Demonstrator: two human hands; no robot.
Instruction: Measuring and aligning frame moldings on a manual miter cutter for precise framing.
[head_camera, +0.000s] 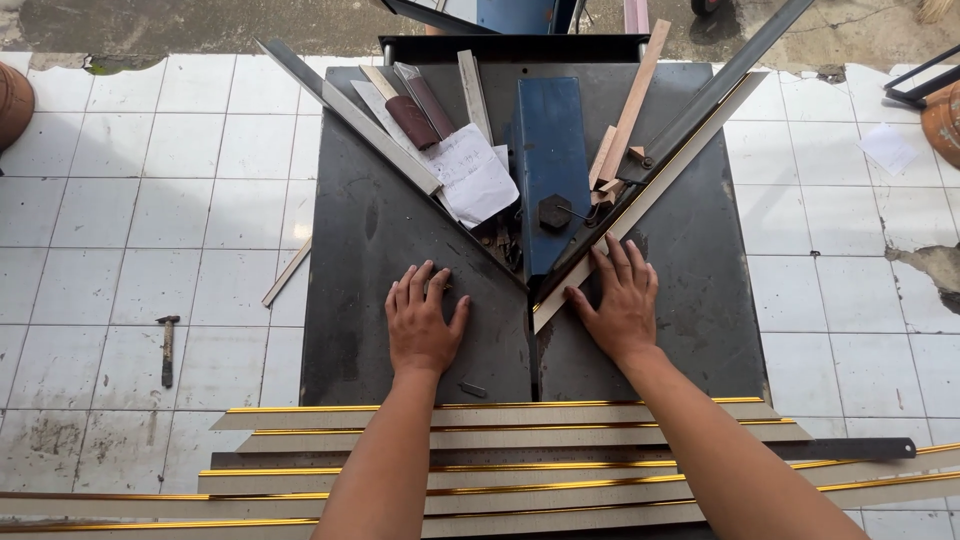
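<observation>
Pressing my right hand (622, 300) flat, fingers spread, I held a long moulding strip (650, 190) against the right angled fence (700, 105) of the dark metal mitre table (380, 250). My left hand (422, 322) lay open and flat on the bare tabletop, gripping nothing. Cut strips with gold edges (500, 440) sat stacked along the near edge. A crumpled paper (475, 172) lay by the left fence; a hammer (167, 348) lay on the tiled floor.
</observation>
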